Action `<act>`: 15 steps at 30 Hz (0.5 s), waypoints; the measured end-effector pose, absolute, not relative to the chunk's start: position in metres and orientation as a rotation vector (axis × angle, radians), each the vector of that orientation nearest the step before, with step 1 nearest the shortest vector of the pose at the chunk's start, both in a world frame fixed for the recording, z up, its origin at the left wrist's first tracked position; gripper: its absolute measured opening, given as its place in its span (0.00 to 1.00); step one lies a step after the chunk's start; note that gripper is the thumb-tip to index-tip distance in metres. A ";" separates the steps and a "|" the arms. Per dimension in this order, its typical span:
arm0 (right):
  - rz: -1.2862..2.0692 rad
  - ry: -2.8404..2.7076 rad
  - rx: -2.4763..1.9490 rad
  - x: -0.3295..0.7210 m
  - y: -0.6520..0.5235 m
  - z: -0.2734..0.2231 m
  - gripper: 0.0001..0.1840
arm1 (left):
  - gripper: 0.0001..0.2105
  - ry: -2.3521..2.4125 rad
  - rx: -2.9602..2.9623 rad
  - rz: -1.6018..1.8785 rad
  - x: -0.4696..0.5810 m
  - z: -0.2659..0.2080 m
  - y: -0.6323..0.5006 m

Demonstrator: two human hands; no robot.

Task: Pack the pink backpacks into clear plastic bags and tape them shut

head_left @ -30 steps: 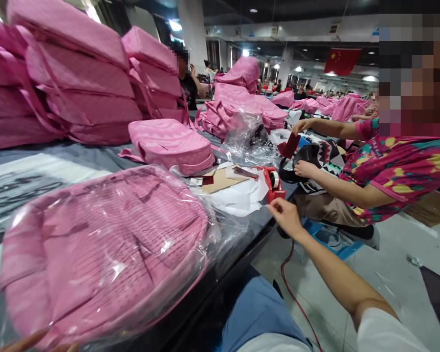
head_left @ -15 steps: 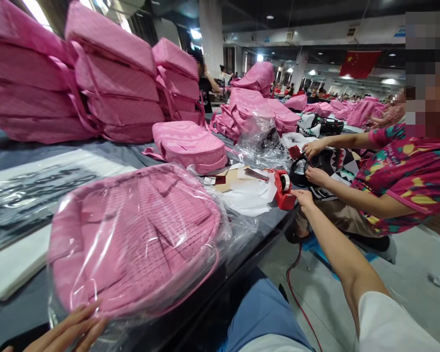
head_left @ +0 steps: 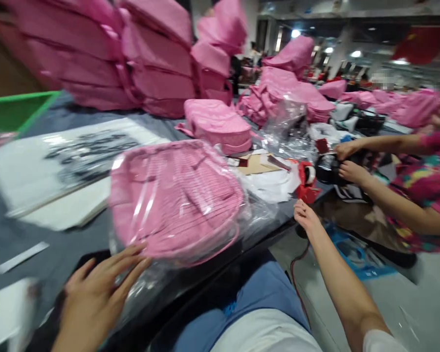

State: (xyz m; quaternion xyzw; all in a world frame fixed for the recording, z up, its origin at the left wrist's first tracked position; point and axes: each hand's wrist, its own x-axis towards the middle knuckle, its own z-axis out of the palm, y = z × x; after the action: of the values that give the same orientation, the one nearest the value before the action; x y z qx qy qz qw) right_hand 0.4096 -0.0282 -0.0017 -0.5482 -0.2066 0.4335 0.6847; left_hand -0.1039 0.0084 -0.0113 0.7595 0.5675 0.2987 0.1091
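Observation:
A pink backpack [head_left: 179,200] lies flat on the table inside a clear plastic bag [head_left: 258,212]. My left hand [head_left: 102,288] rests at the near left corner of that bag, its fingers stretched out over the plastic. Just in front of a red tape dispenser [head_left: 306,188] with a white roll, my right hand [head_left: 305,214] is closed in a pinch. Whatever its fingertips hold is too small to make out. White sheets [head_left: 273,186] and a piece of brown card [head_left: 258,164] lie between the bagged backpack and the dispenser.
Stacked pink backpacks [head_left: 161,63] rise along the back. Another pink backpack [head_left: 218,124] lies behind the bagged one. Printed plastic bags [head_left: 91,151] are spread at left near a green bin [head_left: 22,110]. At right, a co-worker's hands [head_left: 352,168] handle a black item.
The view has swung left and tilted down. My right hand has drawn slightly back from the tape dispenser. More of my left hand shows, still at the bag's near left corner.

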 end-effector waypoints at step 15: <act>0.520 -2.940 -0.878 0.145 0.041 0.095 0.09 | 0.09 1.592 2.045 0.775 -0.077 0.019 0.007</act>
State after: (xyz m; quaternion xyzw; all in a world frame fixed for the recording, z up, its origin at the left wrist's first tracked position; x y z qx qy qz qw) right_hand 0.1448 0.0409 0.0950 -0.2819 -0.9446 0.1672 0.0147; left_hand -0.0765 0.0070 0.0191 0.7380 0.5746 0.2799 0.2166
